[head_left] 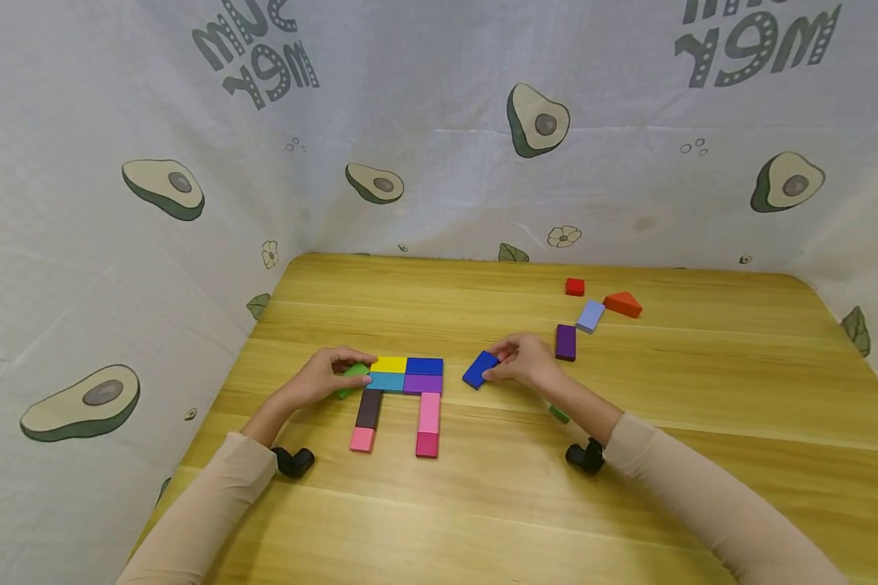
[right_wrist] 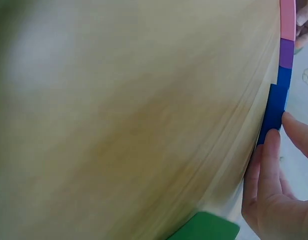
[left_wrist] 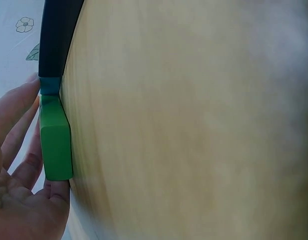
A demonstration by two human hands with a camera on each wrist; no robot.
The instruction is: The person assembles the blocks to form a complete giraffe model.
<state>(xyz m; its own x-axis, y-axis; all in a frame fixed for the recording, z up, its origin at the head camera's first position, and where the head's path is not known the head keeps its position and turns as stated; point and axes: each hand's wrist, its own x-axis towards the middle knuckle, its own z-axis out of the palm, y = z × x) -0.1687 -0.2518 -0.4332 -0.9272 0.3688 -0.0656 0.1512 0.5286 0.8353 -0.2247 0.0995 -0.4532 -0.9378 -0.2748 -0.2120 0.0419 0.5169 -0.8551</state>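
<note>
Backdrop (head_left: 439,49) bears mirrored "mer" lettering (head_left: 749,47); left fingers (head_left: 354,355) pinch a green block (head_left: 354,370), right fingers (head_left: 501,372) a blue block (head_left: 479,370).

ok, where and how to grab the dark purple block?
I'd pinch the dark purple block by its long sides, toward the near end, coming from the near side: it lies flat, and the light blue block sits close to its far end.

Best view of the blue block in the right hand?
Head: blue block shows most of its top face, right hand pinching one end. Right wrist: closer, but side-on. Left wrist: not in view.
</note>
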